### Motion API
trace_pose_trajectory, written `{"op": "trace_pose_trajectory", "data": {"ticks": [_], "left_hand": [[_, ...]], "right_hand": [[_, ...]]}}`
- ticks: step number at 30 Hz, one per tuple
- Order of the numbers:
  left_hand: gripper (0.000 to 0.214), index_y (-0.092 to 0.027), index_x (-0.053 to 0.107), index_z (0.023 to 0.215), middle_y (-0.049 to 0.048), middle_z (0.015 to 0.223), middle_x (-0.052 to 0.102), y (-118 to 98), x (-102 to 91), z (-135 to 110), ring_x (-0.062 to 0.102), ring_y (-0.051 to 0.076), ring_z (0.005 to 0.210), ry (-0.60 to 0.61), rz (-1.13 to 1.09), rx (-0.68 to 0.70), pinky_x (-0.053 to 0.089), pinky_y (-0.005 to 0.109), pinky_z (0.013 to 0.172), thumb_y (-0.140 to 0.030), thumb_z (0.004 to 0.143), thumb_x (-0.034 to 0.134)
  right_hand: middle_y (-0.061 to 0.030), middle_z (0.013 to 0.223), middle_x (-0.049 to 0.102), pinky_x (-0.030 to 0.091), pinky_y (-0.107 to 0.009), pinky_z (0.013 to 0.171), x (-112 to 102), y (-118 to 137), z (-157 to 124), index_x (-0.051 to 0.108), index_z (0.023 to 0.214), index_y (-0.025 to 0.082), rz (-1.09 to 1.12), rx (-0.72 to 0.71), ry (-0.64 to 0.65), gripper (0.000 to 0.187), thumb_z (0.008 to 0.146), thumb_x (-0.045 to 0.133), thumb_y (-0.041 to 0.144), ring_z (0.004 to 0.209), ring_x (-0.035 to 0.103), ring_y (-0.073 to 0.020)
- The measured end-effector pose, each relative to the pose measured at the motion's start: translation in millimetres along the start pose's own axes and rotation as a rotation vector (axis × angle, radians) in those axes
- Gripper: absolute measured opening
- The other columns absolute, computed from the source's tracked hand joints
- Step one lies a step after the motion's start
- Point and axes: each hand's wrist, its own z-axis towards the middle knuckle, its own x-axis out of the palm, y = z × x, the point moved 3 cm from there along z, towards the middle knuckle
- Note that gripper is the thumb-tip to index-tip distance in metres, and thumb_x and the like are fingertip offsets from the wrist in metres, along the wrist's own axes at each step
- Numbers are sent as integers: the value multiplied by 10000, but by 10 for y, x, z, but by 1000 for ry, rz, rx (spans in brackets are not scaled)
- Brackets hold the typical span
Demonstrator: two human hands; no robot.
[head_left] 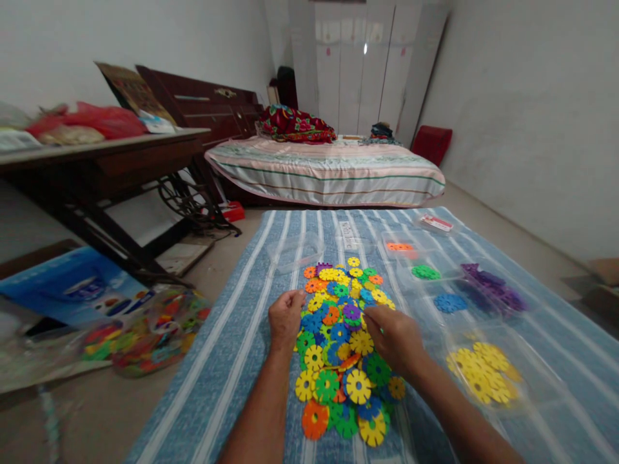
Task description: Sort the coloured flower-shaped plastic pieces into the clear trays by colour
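Observation:
A loose pile of notched plastic flower discs [327,385] in yellow, green, blue, orange and purple lies on the striped cloth. At the pile's left edge is my left hand [285,317], its fingers curled together; whatever they hold, if anything, is hidden. My right hand [395,335] reaches over the right side of the pile with closed fingers, and what is in them cannot be made out. Clear plastic boxes stand to the right: one has yellow discs [481,374], others hold blue discs [449,303], green discs [426,272], purple discs [496,287] and orange discs [400,247].
A clear box [294,252] sits behind the pile, and a small box with a red label [436,223] is at the far right corner. Bagged colourful pieces [155,335] lie on the floor at left, below a sewing-machine table [106,151]. A bed [329,169] stands beyond.

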Motion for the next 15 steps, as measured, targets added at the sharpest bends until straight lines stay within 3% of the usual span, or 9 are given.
{"op": "trace_pose_trajectory", "data": {"ticks": [10, 15], "left_hand": [[339, -182, 667, 712, 21, 641, 680, 26, -20, -17, 622, 165, 605, 24, 18, 30, 487, 262, 601, -511, 687, 592], [321, -191, 662, 711, 15, 630, 673, 42, -31, -18, 629, 173, 627, 30, 12, 32, 493, 264, 612, -502, 691, 585]], "right_hand": [[-77, 1060, 657, 414, -270, 795, 346, 240, 959, 666, 1012, 209, -90, 11, 362, 240, 932, 443, 246, 991, 600, -195], [-124, 1198, 612, 413, -328, 910, 669, 317, 1359, 591, 1197, 171, -110, 24, 420, 330, 903, 511, 297, 1141, 539, -244]]}}
